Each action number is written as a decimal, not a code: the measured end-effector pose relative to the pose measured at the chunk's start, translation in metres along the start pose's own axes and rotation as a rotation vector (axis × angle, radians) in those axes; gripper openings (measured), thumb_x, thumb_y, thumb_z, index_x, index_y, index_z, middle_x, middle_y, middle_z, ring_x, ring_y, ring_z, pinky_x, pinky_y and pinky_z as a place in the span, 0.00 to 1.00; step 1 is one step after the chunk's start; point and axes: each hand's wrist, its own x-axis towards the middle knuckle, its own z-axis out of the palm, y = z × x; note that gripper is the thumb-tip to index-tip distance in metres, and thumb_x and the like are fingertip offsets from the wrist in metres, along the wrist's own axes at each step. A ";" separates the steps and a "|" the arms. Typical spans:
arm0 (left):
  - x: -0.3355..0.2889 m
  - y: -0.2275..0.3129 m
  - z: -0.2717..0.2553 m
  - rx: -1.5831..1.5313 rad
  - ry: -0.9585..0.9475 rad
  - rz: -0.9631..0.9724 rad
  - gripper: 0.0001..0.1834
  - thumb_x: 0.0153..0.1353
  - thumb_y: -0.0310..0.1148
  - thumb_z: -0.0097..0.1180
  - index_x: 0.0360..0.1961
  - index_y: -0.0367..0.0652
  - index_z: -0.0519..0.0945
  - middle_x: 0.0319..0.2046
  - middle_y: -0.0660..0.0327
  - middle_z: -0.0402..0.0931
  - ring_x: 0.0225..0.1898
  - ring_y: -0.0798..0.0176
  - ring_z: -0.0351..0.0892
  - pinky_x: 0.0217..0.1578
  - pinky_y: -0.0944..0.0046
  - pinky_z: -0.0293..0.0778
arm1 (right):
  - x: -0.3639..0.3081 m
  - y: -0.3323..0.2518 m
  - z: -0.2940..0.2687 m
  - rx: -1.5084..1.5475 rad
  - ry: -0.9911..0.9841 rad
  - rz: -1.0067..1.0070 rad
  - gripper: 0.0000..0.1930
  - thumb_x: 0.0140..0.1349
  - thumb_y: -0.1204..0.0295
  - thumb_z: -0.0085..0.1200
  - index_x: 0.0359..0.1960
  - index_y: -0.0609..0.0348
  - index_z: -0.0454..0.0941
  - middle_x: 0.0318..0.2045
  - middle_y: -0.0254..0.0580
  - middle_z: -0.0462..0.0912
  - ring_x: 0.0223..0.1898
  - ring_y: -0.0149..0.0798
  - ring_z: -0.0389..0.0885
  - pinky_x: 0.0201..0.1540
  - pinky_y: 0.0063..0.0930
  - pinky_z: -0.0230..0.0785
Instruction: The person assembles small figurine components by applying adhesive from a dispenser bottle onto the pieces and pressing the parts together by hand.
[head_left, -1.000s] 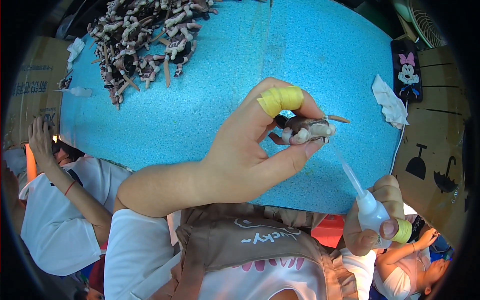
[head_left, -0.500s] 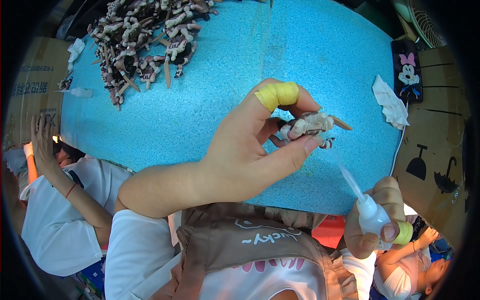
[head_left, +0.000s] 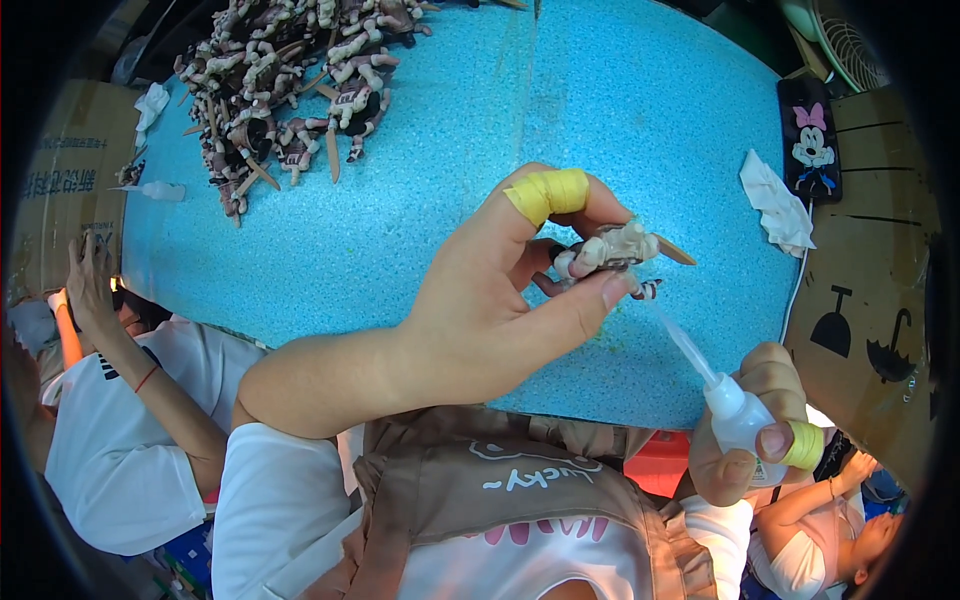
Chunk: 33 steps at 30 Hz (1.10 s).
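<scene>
My left hand [head_left: 480, 310], with yellow tape around one finger, pinches a small cream-and-brown figurine [head_left: 615, 246] above the blue table. From the figurine a flat tan blade-like piece [head_left: 676, 250] sticks out to the right, and a striped end [head_left: 648, 290] shows below my thumb. My right hand [head_left: 786, 385], its thumb also wrapped in yellow tape, closes around a white squeeze bottle [head_left: 738, 418]. The bottle's long clear nozzle [head_left: 690, 347] points up and left toward the figurine's striped end, with a small gap that is hard to judge.
A pile of similar figurines [head_left: 260, 90] lies at the far left of the table [head_left: 440, 130]. Another squeeze bottle [head_left: 163, 190] rests by the left edge. At right are a crumpled tissue [head_left: 775, 205], a dark phone-like item [head_left: 811, 140] and a cardboard box [head_left: 865, 270]. People sit on both sides.
The bottle in my right hand has shifted slightly up and left. My left hand and the figurine have moved a little to the left.
</scene>
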 end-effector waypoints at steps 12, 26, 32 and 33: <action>0.006 -0.012 0.005 -0.067 0.019 -0.038 0.20 0.53 0.16 0.51 0.48 0.37 0.66 0.44 0.58 0.67 0.45 0.64 0.70 0.46 0.64 0.68 | 0.015 0.086 0.000 -0.003 0.169 0.613 0.15 0.49 0.71 0.57 0.39 0.58 0.73 0.34 0.39 0.75 0.41 0.38 0.74 0.44 0.32 0.64; 0.005 -0.037 0.022 0.030 -0.072 -0.227 0.15 0.56 0.23 0.52 0.45 0.35 0.69 0.37 0.60 0.73 0.35 0.69 0.72 0.35 0.70 0.69 | -0.025 -0.023 -0.043 -0.671 0.490 -0.197 0.17 0.48 0.74 0.56 0.42 0.60 0.70 0.38 0.44 0.72 0.39 0.45 0.72 0.41 0.36 0.63; 0.007 -0.038 0.021 0.093 -0.053 -0.213 0.14 0.56 0.23 0.52 0.45 0.35 0.69 0.37 0.60 0.73 0.35 0.69 0.73 0.35 0.70 0.70 | -0.103 0.001 -0.146 -1.195 0.682 0.321 0.10 0.51 0.72 0.52 0.36 0.56 0.74 0.32 0.43 0.75 0.30 0.45 0.75 0.38 0.36 0.66; 0.010 -0.040 0.020 0.100 -0.064 -0.212 0.14 0.56 0.23 0.52 0.45 0.35 0.70 0.37 0.60 0.73 0.35 0.69 0.73 0.34 0.70 0.70 | -0.114 0.009 -0.156 -1.279 0.583 0.541 0.09 0.52 0.69 0.52 0.35 0.56 0.75 0.30 0.43 0.76 0.29 0.45 0.76 0.40 0.35 0.66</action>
